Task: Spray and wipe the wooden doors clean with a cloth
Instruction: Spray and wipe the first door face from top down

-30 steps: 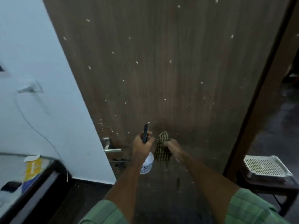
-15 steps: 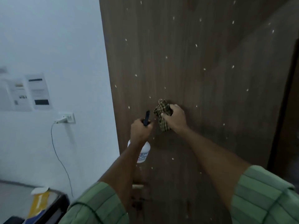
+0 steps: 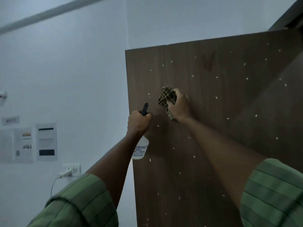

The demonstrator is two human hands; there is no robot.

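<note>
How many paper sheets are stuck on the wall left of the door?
3 plain sheets: a pale one at the frame's left edge, a middle one overlapping it, and the rightmost with a dark block. A small label sits above them.

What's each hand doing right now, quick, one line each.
Left hand: closed around the spray bottle, nozzle up.
Right hand: closed on the checked cloth, against the wooden door.

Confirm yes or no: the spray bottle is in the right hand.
No, the left hand grips the spray bottle; the right hand holds the cloth.
</note>
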